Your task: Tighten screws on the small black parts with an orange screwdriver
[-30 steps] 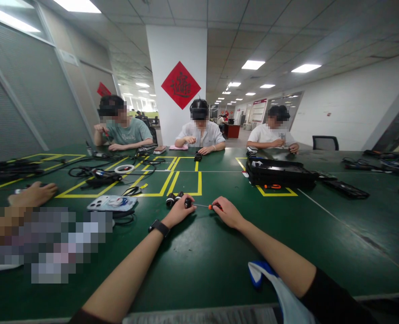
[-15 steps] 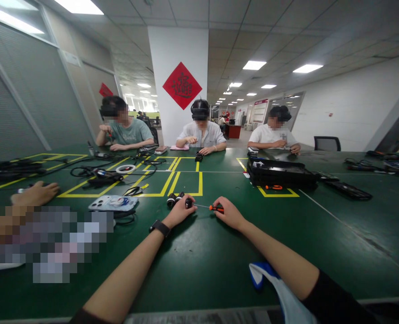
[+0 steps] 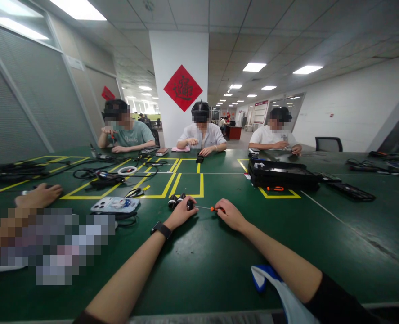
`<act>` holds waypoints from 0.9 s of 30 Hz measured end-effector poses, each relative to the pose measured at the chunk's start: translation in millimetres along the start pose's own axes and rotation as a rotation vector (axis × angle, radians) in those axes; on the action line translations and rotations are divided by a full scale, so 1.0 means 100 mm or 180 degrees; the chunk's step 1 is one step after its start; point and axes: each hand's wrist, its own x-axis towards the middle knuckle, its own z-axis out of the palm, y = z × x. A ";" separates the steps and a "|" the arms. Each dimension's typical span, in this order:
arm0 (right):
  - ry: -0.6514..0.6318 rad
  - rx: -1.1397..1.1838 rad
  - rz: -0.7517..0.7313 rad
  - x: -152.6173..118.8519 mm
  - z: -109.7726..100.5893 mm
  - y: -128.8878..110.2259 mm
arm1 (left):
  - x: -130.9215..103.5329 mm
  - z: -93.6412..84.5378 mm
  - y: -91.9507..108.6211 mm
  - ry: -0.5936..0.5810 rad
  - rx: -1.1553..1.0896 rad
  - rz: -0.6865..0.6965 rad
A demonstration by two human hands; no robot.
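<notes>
My left hand (image 3: 181, 215), with a dark watch band at the wrist, is closed around a small black device with rounded ends (image 3: 172, 202). White rings show on parts of it, and the fingers cover much of the rest. My right hand (image 3: 232, 215) grips an orange and black screwdriver (image 3: 213, 209), held level just above the green table (image 3: 199, 265). Its thin metal shaft points left and reaches the black device at my left fingertips. Whether the tip sits in a screw is too small to tell.
A phone in a patterned case (image 3: 115, 204) lies left of my left hand. Black trays (image 3: 283, 173) and an orange-handled tool (image 3: 275, 189) are at the right. Cables (image 3: 98, 173) spread at the left. A co-worker's hand (image 3: 40, 195) rests far left; several people sit opposite.
The view has tilted slightly, so everything sits a little lower. My right fingers have shifted around the screwdriver handle, and less of it shows. Both hands stay in place.
</notes>
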 end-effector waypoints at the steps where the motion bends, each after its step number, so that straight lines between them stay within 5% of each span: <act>1: 0.0020 0.0014 -0.0038 0.00 0.00 0.00 | 0.00 0.00 0.00 0.0017 -0.0005 -0.0014; 27: -0.0030 -0.0003 -0.0131 -0.01 -0.02 -0.04 | 0.00 0.00 0.02 -0.0020 -0.0043 -0.0031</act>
